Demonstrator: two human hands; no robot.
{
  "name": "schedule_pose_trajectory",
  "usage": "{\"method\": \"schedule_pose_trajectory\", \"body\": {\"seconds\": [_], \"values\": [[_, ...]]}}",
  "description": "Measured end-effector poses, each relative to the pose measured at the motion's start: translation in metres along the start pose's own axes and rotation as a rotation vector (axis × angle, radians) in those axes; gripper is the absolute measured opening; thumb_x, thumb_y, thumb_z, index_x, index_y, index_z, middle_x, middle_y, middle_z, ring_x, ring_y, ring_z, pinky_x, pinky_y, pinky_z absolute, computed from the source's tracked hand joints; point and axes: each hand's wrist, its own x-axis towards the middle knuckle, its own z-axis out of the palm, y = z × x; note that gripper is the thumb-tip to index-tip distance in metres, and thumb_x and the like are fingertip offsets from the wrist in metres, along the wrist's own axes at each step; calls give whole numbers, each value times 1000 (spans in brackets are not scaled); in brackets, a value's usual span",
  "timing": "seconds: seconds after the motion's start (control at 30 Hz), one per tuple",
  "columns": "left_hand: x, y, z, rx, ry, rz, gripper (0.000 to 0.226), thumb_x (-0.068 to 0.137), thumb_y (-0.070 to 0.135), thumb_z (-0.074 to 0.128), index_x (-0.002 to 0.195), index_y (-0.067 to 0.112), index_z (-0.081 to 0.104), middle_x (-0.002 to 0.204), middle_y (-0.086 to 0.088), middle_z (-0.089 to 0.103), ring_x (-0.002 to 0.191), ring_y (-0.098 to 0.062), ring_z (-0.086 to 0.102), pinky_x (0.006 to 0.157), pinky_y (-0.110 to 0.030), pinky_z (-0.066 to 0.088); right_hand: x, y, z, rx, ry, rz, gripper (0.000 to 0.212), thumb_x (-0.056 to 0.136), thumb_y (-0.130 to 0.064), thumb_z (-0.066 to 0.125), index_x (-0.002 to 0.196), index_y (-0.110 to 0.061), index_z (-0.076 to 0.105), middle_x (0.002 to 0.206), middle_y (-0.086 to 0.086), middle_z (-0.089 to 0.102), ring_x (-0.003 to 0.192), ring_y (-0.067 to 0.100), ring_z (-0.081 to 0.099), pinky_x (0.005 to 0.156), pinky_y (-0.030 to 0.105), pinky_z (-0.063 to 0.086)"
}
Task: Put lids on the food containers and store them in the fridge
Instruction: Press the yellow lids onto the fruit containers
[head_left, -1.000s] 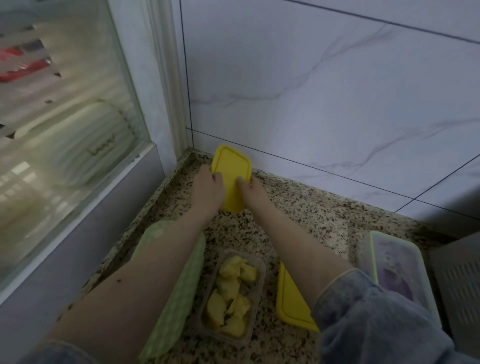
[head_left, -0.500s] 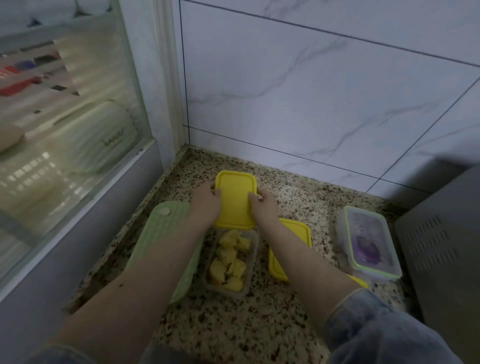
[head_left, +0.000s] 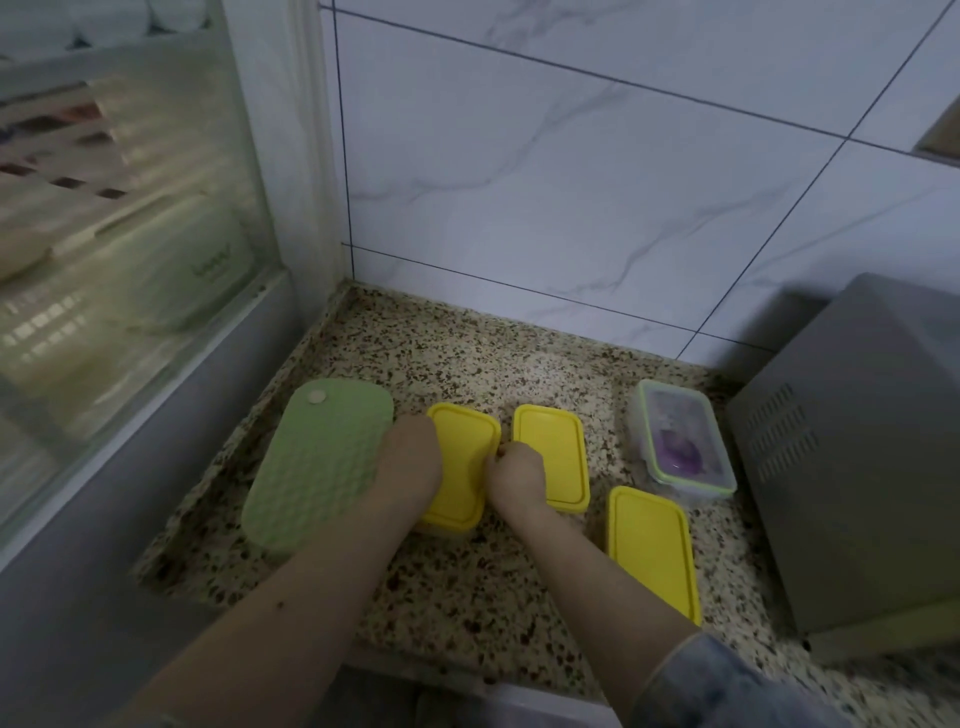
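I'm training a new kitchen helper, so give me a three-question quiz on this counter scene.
1. True or false: both hands are on the same yellow lid.
2. How many yellow lids are in view?
3. What stands nearest the grey appliance? A) green lid B) clear box C) left hand

Key:
1. True: left hand and right hand press the yellow lid.
2. Three.
3. B, the clear box beside the grey appliance.

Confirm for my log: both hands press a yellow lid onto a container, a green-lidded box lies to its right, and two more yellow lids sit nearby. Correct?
One detail is wrong. In the head view, the green-lidded box lies to the left of the yellow lid under the left hand and right hand, not right. Two more yellow lids do sit nearby.
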Motion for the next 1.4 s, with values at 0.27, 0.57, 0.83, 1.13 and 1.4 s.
{"method": "schedule_pose_trajectory", "body": {"seconds": [0.27,0.57,0.83,1.13,1.4], "values": [[0,-2,6,-98,-2,-17,31,101,6,32,126,5,50,135,-13,51,124,-25,51,98,-31,42,-3,-1,3,-56,-32,11,37,96,-14,49,60,-14,41,62,1,41,52,12,37,42,24,26],[7,-7,19,-348,-4,-85,26,94,0,38,97,1,64,106,-17,63,95,-31,59,71,-36,44,-3,1,-12,-65,21,-114,30,96,-3,48,125,-4,56,121,15,63,105,31,60,85,41,50],[10,-8,16,-350,-7,-69,21,91,-3,40,84,1,60,103,-21,63,91,-32,60,69,-37,44,4,6,-9,-147,6,-139,29,95,-2,47,120,-2,61,115,18,65,99,33,62,84,45,53],[27,-16,-21,203,-311,406,101,66,50,80,145,13,29,152,-8,31,139,-27,31,114,-39,31,10,-12,-43,-520,-348,-476,98,79,-37,74,153,-11,16,159,9,19,146,26,21,116,37,26],[25,-16,-18,393,-483,454,139,62,52,82,150,8,-17,160,-6,-19,149,-21,-11,123,-38,8,17,-13,-35,-858,-506,-545,139,64,-55,79,150,-10,-20,159,4,-23,148,22,-17,123,40,-1]]}}
